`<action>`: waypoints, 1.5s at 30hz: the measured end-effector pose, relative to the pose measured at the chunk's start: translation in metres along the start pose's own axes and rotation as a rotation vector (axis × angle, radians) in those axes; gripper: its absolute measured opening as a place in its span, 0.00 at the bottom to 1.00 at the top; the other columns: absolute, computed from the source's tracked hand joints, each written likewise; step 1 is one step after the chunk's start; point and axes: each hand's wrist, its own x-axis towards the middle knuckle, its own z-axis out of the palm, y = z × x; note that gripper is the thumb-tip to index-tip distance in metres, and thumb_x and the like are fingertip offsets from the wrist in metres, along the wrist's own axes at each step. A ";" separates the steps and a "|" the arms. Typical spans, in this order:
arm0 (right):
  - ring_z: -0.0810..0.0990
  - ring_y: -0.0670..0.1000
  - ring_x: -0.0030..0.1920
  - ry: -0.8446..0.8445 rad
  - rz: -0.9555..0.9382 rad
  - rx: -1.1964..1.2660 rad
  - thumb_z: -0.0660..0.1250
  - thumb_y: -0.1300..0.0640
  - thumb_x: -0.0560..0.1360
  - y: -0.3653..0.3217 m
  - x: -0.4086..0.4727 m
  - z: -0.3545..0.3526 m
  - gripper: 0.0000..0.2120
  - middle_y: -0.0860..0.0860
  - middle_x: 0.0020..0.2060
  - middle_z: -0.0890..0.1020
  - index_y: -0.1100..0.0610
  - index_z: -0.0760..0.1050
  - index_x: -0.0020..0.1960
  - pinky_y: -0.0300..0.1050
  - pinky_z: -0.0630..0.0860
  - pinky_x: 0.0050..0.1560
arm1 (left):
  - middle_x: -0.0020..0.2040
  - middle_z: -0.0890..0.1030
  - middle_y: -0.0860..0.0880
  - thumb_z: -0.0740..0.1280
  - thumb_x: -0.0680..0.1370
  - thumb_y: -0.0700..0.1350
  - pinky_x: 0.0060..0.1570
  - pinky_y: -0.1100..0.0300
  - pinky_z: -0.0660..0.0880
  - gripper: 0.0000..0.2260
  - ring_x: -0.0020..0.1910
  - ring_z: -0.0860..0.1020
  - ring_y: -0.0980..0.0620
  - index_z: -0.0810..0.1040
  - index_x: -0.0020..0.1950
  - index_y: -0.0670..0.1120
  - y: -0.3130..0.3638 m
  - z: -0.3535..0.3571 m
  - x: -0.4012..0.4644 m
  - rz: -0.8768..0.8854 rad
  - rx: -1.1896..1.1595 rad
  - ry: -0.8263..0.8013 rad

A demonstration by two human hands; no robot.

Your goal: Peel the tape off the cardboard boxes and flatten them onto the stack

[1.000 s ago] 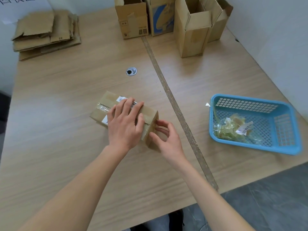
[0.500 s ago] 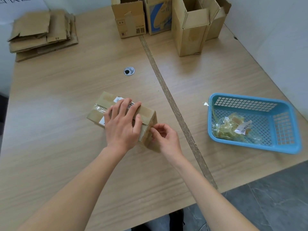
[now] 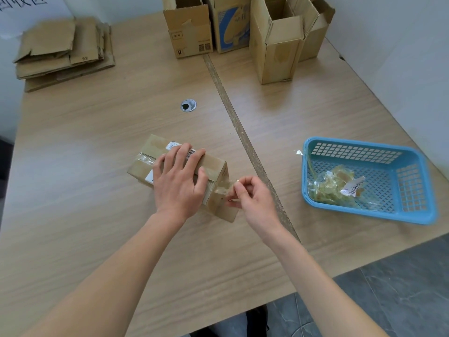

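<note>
my box (image 3: 158, 152): brown, white barcoded label
tape (image 3: 224, 184): clear
basket (image 3: 413, 210) at 3 o'clock: blue lattice
table (image 3: 97, 132): pale woodgrain

Both arms bare along their whole visible length, with skin showing from wrist to elbow region. Forearms slim and smooth. Left hand (image 3: 178, 183) bare; fingers long and slender, knuckles lightly marked. Right hand (image 3: 250, 198) bare too, of the same slender build, with a short nail showing on the thumb.

Below the near edge of the table (image 3: 97, 166), between the arms: a strip of grey-blue cloth (image 3: 218, 331), probably trousers. Just beside it is a black shape (image 3: 256, 317), perhaps a shoe, but too small and shadowed to tell.
</note>
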 end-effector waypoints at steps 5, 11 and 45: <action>0.87 0.55 0.46 0.006 0.017 0.025 0.68 0.63 0.81 -0.007 -0.005 -0.015 0.05 0.56 0.44 0.87 0.57 0.78 0.56 0.50 0.84 0.51 | 0.70 0.73 0.51 0.52 0.81 0.54 0.73 0.49 0.55 0.21 0.73 0.65 0.48 0.76 0.69 0.53 0.001 0.000 -0.001 -0.006 -0.018 0.003; 0.83 0.49 0.40 0.007 0.039 -0.011 0.73 0.57 0.78 -0.018 -0.009 -0.005 0.05 0.53 0.39 0.86 0.57 0.84 0.52 0.49 0.83 0.46 | 0.71 0.73 0.51 0.52 0.81 0.53 0.74 0.48 0.56 0.21 0.73 0.65 0.48 0.76 0.69 0.53 0.001 -0.001 -0.001 -0.005 -0.026 0.006; 0.83 0.51 0.48 -0.342 -0.694 -0.972 0.67 0.54 0.81 -0.062 0.046 0.019 0.03 0.44 0.52 0.84 0.52 0.75 0.53 0.52 0.78 0.47 | 0.80 0.58 0.58 0.78 0.73 0.50 0.79 0.57 0.49 0.34 0.81 0.46 0.59 0.70 0.77 0.51 -0.049 -0.021 -0.007 -0.206 -0.839 -0.213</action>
